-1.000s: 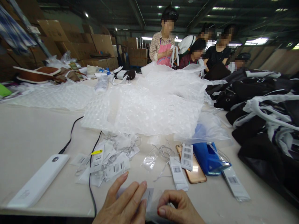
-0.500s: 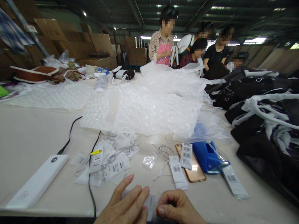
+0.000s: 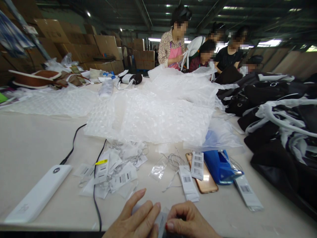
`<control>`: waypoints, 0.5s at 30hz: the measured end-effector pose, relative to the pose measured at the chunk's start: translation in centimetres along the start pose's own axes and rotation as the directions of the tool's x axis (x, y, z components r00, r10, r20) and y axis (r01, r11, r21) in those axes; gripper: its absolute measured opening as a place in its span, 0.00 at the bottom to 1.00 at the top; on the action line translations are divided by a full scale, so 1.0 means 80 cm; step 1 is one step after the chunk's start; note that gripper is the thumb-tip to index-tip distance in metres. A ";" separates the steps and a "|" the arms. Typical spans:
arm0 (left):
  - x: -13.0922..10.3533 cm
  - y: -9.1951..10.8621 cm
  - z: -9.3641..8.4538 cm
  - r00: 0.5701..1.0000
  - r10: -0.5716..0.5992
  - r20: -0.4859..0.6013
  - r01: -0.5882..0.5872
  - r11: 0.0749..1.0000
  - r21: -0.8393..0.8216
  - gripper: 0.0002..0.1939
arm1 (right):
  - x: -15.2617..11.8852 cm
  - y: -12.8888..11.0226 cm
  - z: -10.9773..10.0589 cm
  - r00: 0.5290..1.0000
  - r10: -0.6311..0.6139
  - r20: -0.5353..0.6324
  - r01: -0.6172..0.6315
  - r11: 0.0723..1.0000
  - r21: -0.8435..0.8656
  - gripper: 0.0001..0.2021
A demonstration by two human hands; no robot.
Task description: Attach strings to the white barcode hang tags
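Note:
At the bottom edge, my left hand lies with fingers stretched over a small white barcode tag in a clear sleeve, pressing it on the table. My right hand is curled, its thumb and fingers pinching the same tag's right side. A pile of white barcode tags lies just beyond my left hand. Two more tags rest beyond my right hand, one across a rose-gold phone.
A white power bank with black cables lies at left. A blue pouch sits beside the phone. Bubble wrap sheets cover the middle. Black bags pile at right. Several people stand at the far end; cardboard boxes behind.
My left hand slid slightly to the right and lower in view, closing toward my right hand over the tag. The people at the far end shifted a little.

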State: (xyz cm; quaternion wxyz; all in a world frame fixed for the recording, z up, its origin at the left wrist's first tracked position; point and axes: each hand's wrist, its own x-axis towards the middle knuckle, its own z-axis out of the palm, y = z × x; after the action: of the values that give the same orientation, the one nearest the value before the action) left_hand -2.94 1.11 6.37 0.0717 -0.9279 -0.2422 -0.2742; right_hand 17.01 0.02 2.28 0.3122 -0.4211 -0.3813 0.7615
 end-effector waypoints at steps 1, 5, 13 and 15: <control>-0.001 0.000 0.001 1.000 0.007 0.007 -0.007 1.000 0.004 0.09 | 0.000 -0.001 0.000 1.000 0.000 0.001 0.000 1.000 -0.013 0.11; -0.001 0.001 0.004 0.999 0.040 0.014 -0.040 0.999 0.000 0.11 | -0.001 0.000 0.001 1.000 -0.017 0.004 0.017 0.999 -0.040 0.11; 0.002 0.002 0.006 0.998 0.057 0.038 -0.057 0.998 0.003 0.15 | 0.001 0.006 0.000 0.999 -0.034 0.017 0.035 0.999 -0.041 0.13; 0.004 0.003 0.009 0.997 0.067 0.040 -0.068 0.998 0.015 0.15 | 0.003 0.006 0.003 0.998 -0.059 0.012 0.060 0.997 -0.057 0.14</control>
State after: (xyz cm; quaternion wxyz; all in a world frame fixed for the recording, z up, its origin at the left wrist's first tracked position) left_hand -2.28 1.24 5.92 0.0835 -0.9402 -0.2142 -0.2512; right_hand 16.65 -0.15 1.83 0.3207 -0.4144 -0.4169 0.7427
